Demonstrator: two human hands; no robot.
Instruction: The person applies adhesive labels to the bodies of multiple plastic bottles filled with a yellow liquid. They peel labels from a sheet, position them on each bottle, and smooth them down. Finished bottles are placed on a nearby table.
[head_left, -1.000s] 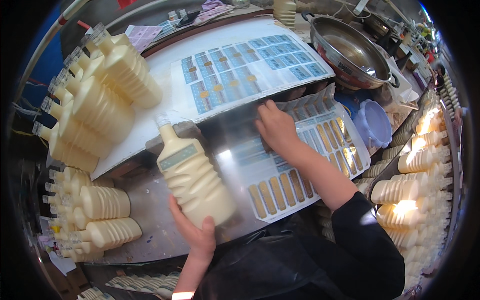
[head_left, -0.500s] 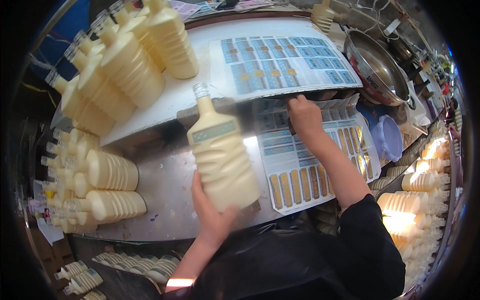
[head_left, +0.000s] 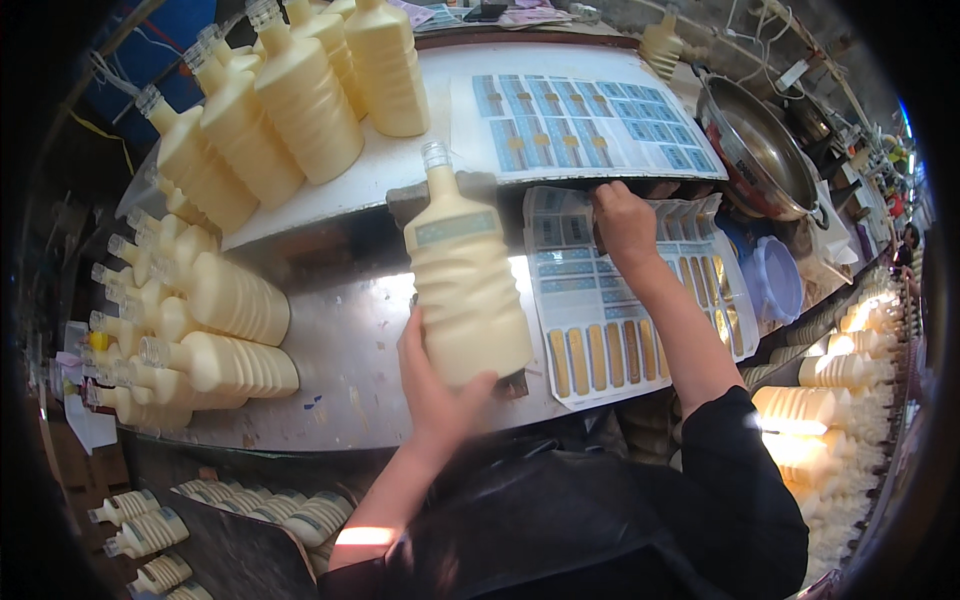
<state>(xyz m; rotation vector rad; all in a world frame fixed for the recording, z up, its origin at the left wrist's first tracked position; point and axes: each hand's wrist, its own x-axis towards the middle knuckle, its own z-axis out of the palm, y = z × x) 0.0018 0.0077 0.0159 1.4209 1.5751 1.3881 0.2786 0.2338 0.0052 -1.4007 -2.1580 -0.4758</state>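
My left hand [head_left: 440,395] grips a cream-coloured bottle [head_left: 468,290] low near its base, thumb across the front. The bottle has a clear threaded neck, wavy ribbed sides and a pale blue-green label strip below the shoulder; it leans slightly, neck away from me. My right hand [head_left: 626,228] is closed at the front edge of the raised white shelf, above a lower sheet of blue and gold labels [head_left: 640,285]. What its fingers pinch, if anything, is hidden. Another label sheet [head_left: 590,115] lies flat on the raised white shelf [head_left: 450,75].
Cream bottles [head_left: 310,110] stand grouped on the shelf's left; others [head_left: 235,300] lie stacked below on the metal table [head_left: 340,370]. At right are a large metal pan [head_left: 755,140], a lilac basin [head_left: 775,280] and rows of bottles [head_left: 795,410]. Labelled bottles [head_left: 320,515] lie at lower left.
The view has shifted somewhat. My left hand and its bottle appear slightly farther right and higher, the bottle more upright. My right hand stays at the shelf edge, its fingers still closed.
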